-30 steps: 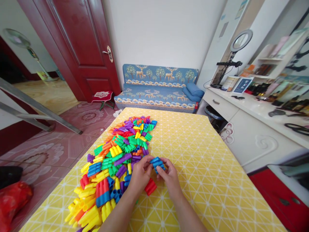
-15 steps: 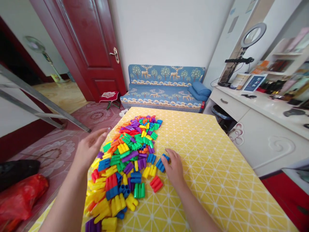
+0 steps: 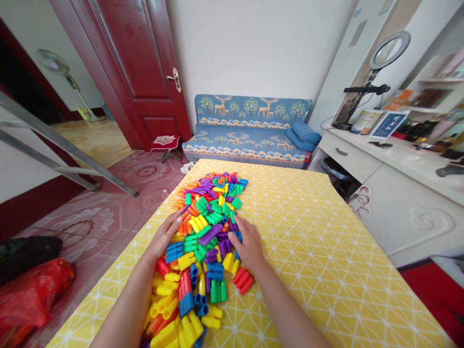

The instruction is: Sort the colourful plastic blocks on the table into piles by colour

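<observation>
A long pile of colourful plastic tube-shaped building blocks (image 3: 198,223) lies on the yellow patterned table. My left hand (image 3: 165,237) rests against the pile's left side, fingers stretched beside orange and blue blocks. On the opposite side my right hand (image 3: 248,244) is open, its fingers touching green and purple blocks, and it partly covers a blue block. A red block (image 3: 243,281) lies just below the right hand. Nearer to me are a green block (image 3: 218,291), a red-and-blue joined piece (image 3: 185,293) and several yellow blocks (image 3: 190,328). Neither hand grips a block.
The yellow tablecloth (image 3: 308,241) stretches to the right of the pile. Beyond the table stands a blue patterned sofa (image 3: 250,130). A white dresser (image 3: 406,193) is at the right, a metal ladder (image 3: 72,150) and red plastic bag (image 3: 39,290) at the left.
My left hand has come down from beside the table edge onto the pile's left side. My right hand has moved left against the blocks, and the pile's left edge has shifted inward.
</observation>
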`<state>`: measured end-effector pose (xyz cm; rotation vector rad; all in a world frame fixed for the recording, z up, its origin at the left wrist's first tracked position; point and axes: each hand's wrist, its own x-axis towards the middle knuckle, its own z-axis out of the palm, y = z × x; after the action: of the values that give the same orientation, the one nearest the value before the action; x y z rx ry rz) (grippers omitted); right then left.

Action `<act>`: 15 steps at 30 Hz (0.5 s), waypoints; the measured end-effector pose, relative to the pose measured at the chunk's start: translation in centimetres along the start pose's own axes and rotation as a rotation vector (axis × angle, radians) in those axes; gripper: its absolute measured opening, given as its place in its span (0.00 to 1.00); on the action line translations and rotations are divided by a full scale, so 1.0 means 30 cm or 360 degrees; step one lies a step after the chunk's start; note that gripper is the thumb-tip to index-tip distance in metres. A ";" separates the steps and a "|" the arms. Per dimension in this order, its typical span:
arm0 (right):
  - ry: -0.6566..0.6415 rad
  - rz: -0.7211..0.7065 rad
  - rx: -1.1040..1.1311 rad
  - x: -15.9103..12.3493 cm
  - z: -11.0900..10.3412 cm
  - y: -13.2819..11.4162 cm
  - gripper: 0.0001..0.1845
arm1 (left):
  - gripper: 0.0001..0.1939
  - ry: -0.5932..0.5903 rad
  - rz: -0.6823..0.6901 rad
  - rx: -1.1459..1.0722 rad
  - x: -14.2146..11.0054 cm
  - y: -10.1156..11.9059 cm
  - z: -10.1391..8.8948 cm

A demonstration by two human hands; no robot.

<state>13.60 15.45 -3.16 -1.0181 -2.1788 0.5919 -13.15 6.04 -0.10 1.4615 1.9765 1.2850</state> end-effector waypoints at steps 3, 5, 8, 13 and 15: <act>0.0065 0.0012 0.0139 -0.011 -0.013 0.008 0.26 | 0.30 -0.0124 0.0095 0.0057 -0.002 0.026 0.041; 0.0092 0.0048 0.0229 -0.023 -0.024 0.017 0.26 | 0.27 -0.0163 0.0204 0.0171 -0.003 0.049 0.070; 0.0119 0.0114 0.0335 -0.045 -0.049 0.029 0.26 | 0.25 -0.0231 0.0351 0.0396 -0.005 0.101 0.114; 0.0186 0.0203 0.0454 -0.061 -0.109 0.047 0.23 | 0.26 -0.0368 0.0465 0.0518 -0.007 0.216 0.188; 0.0210 0.0208 0.0509 -0.062 -0.127 0.059 0.21 | 0.26 -0.0442 0.0583 0.0516 -0.008 0.273 0.210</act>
<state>18.10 15.49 -2.34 -0.9992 -1.8396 0.8759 -3.88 9.07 3.35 2.1084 1.8472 0.8466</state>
